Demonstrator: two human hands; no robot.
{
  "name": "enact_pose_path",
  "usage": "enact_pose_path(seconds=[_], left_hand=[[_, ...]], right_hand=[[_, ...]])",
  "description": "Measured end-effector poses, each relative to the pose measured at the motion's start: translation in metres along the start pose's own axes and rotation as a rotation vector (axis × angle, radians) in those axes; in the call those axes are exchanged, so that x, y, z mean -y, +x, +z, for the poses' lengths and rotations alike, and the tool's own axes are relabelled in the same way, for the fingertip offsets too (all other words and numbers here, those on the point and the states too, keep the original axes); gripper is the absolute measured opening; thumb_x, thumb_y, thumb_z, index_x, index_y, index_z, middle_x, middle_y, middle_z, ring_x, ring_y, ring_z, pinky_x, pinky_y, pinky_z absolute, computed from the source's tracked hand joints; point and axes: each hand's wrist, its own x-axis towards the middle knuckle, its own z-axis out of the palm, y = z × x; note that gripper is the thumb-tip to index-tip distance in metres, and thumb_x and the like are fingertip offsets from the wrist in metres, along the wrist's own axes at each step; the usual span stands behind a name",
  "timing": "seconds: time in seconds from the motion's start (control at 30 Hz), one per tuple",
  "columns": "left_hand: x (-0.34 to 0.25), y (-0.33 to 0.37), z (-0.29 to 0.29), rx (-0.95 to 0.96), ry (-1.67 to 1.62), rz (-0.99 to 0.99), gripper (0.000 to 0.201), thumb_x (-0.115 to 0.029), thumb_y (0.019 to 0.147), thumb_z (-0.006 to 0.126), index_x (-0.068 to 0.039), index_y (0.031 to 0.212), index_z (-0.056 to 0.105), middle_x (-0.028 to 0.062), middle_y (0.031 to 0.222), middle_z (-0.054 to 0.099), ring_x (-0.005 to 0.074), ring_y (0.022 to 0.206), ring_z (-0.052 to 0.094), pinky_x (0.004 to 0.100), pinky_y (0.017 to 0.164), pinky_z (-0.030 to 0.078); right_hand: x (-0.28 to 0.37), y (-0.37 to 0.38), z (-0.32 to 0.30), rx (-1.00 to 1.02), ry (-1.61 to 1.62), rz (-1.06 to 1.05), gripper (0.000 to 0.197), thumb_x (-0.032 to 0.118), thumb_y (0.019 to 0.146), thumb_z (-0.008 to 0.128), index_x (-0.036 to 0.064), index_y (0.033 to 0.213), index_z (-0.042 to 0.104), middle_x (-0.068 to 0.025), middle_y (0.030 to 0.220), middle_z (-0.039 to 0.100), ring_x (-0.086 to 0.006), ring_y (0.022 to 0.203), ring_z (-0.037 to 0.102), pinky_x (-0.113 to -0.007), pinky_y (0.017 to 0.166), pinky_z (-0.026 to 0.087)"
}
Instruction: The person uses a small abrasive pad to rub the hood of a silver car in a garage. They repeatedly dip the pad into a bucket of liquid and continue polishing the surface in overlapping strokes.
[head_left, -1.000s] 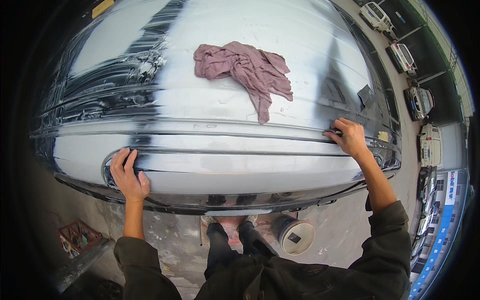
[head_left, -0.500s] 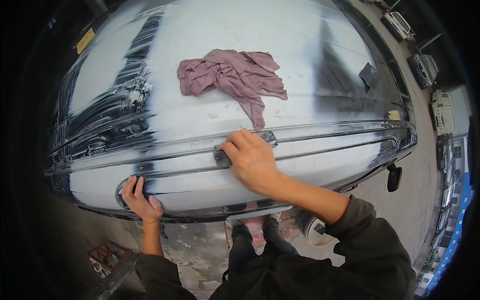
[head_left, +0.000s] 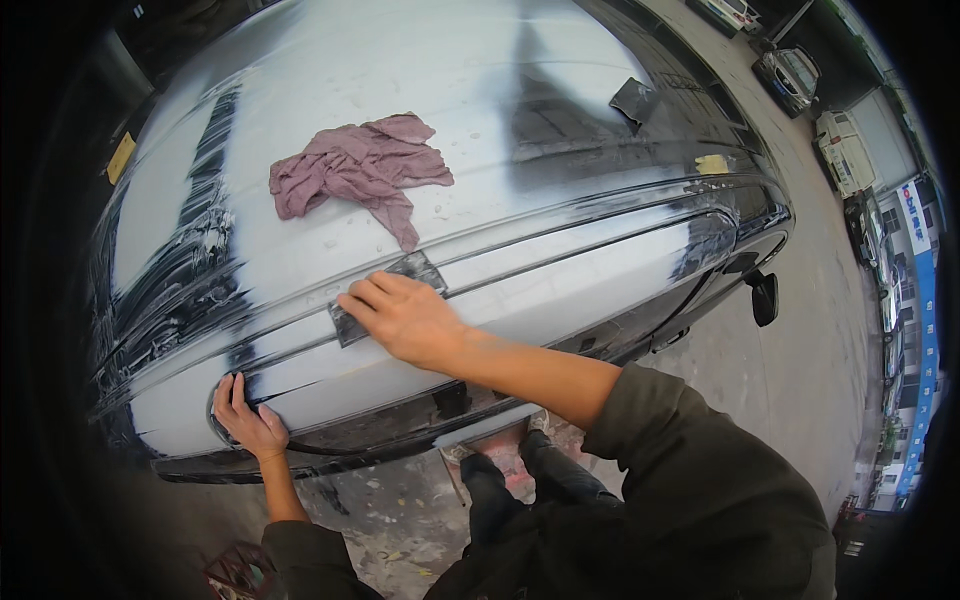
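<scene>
My right hand presses a dark sheet of sandpaper flat against the grooved roof edge of a car. The sheet sticks out on both sides of my fingers. Farther left, my left hand rests with fingers apart on the car's side, by a dark curved outline in the panel. A crumpled mauve cloth lies on the roof, its lower tip just above the sandpaper. The bodywork is patchy grey-white and black, with pale smears on the dark areas at left.
On the roof's right side lie a dark sheet and a yellowish piece. A side mirror juts out at right. My feet stand on a low reddish platform. A red crate sits at lower left. Vehicles stand beyond.
The view has turned, so the car and cloth appear farther left. My right hand and sandpaper remain below the cloth's tip, and my left hand stays on the panel. The bucket no longer shows.
</scene>
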Motion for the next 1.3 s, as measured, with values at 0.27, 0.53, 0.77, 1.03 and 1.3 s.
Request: enact_pose_path(seconds=[0.27,0.53,0.77,1.03,1.3], left_hand=[[-0.041,0.027,0.016,-0.03,0.053,-0.33,0.035,-0.018,0.099,0.053,-0.002,0.129,0.062,0.02,0.139,0.058,0.0424,0.134,0.05,0.0529,0.116,0.036],[-0.099,0.075,0.032,-0.049,0.022,-0.482,0.026,-0.019,0.1,0.061,-0.009,0.123,0.067,0.0115,0.134,0.064,0.0349,0.132,0.055,0.0479,0.114,0.04],[-0.09,0.069,0.029,-0.053,0.038,-0.444,0.031,-0.016,0.097,0.058,-0.009,0.126,0.068,0.0112,0.137,0.063,0.0349,0.133,0.055,0.0471,0.115,0.04],[-0.093,0.071,0.027,-0.034,0.037,-0.462,0.032,-0.016,0.098,0.056,-0.01,0.127,0.068,0.0093,0.137,0.063,0.0339,0.133,0.055,0.0452,0.115,0.041],[-0.095,0.07,0.025,-0.063,0.016,-0.46,0.032,-0.014,0.097,0.057,-0.01,0.127,0.068,0.0089,0.135,0.064,0.0329,0.13,0.056,0.0429,0.113,0.043]], right_hand=[[-0.156,-0.144,-0.203,0.131,-0.361,0.33,0.051,0.001,0.084,0.074,0.0126,0.134,0.07,-0.0045,0.126,0.069,-0.0293,0.118,0.065,-0.043,0.097,0.058],[-0.182,-0.092,-0.242,0.116,-0.131,0.623,0.039,0.03,0.105,0.071,0.0055,0.131,0.057,-0.0196,0.109,0.075,-0.0418,0.101,0.072,-0.047,0.086,0.055],[-0.203,-0.081,-0.223,0.307,-0.046,0.296,0.042,0.027,0.092,0.084,0.0068,0.123,0.064,-0.0116,0.113,0.068,-0.0339,0.093,0.068,-0.047,0.082,0.054],[-0.216,-0.071,-0.209,0.255,-0.281,-0.323,0.02,0.009,0.081,0.085,0.013,0.098,0.076,0.0024,0.089,0.068,-0.0175,0.077,0.066,-0.034,0.061,0.056],[-0.221,-0.053,-0.209,0.348,-0.306,-0.49,0.022,0.007,0.078,0.083,0.0123,0.096,0.071,0.0006,0.086,0.062,-0.0167,0.076,0.066,-0.033,0.056,0.054]])
